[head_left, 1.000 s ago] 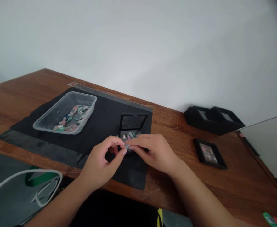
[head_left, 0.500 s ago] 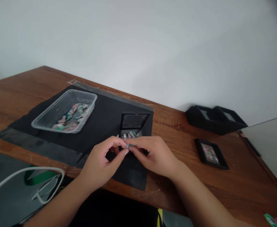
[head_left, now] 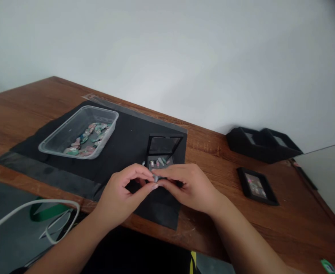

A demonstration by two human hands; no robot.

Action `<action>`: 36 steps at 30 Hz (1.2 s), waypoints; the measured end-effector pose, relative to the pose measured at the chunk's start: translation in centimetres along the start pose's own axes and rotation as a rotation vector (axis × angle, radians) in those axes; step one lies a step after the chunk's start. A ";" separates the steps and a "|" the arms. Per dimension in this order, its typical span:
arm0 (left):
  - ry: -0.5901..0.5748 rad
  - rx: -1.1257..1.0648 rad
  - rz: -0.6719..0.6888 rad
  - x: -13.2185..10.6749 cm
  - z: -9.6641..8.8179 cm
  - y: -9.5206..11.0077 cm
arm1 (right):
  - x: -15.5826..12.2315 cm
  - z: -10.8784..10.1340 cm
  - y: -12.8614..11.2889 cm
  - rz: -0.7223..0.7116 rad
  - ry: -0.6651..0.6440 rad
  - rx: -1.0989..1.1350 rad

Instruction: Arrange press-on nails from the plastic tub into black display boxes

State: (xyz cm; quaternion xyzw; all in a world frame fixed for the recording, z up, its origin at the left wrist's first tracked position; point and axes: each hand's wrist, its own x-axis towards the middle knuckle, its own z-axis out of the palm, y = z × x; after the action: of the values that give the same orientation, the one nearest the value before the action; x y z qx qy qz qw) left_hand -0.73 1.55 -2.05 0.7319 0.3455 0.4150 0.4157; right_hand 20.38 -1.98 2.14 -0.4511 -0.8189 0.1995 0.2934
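Note:
Between the fingertips of both hands is a small, greyish, shiny press-on nail [head_left: 156,178], largely covered by the fingers. My left hand [head_left: 122,196] pinches it from the left with thumb and forefinger; my right hand [head_left: 192,188] pinches it from the right. Just beyond the hands stands a small black box [head_left: 149,159] with its windowed lid [head_left: 165,145] raised. Several pink, green and pale press-on nails [head_left: 161,161] lie in a row inside; my fingers hide the box's near part. One small pale piece [head_left: 143,163] lies left of the box.
A clear plastic tub [head_left: 51,142] of mixed press-on nails [head_left: 89,139] sits on a black mat [head_left: 124,139], left of the hands. Right of the mat, the wooden table [head_left: 210,160] bears a closed windowed box [head_left: 257,186] and black bins [head_left: 261,144]. A white cable [head_left: 27,205] hangs at lower left.
The held nail has turned between the fingertips, and more of its greyish surface shows. Both hands stay almost in place; the view has shifted slightly.

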 end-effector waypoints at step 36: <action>0.213 0.408 0.068 -0.2 0.0 -0.2 | -0.2 -2.7 0.6 0.421 -0.228 -0.407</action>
State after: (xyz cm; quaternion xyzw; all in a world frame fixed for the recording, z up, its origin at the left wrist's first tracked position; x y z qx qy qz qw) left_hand -0.82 1.49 -2.30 0.7641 0.4393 0.4250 0.2060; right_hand 22.64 -1.67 3.71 -0.6349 -0.7583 0.1371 0.0555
